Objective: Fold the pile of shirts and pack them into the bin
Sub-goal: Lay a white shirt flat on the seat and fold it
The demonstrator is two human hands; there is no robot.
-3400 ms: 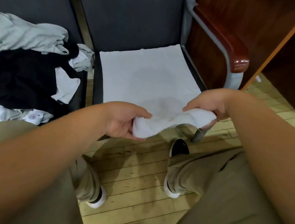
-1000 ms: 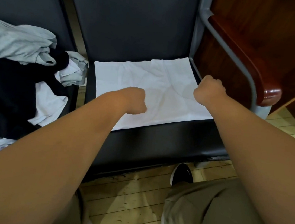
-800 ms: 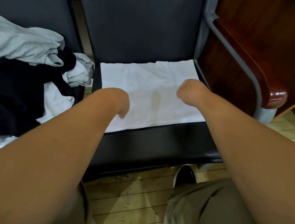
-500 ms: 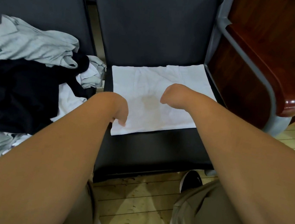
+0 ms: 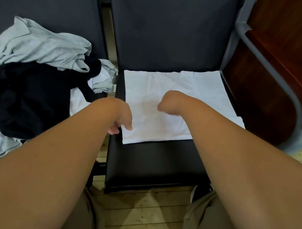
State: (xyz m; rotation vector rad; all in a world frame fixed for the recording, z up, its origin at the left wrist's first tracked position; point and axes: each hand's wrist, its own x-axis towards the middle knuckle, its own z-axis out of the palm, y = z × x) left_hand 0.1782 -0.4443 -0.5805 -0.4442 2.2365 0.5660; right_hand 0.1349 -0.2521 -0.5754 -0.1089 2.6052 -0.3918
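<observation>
White shirt (image 5: 149, 87) lies flat on the chair seat (image 5: 152, 158). Left hand (image 5: 122, 114) pinches its near-left edge; right hand (image 5: 170, 102) sits mid-cloth (fingers hidden, grip cannot be told). Risk: a one-sided pull would likely skew the fold.

We find bare seat (image 5: 156, 158) free before the white shirt (image 5: 173, 128), hemmed between the clothes pile (image 5: 27, 85) and the armrest (image 5: 300, 84).

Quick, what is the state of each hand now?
Left hand: pinches the white shirt at its left edge.
Right hand: curled over the shirt; grip cannot be told.
</observation>
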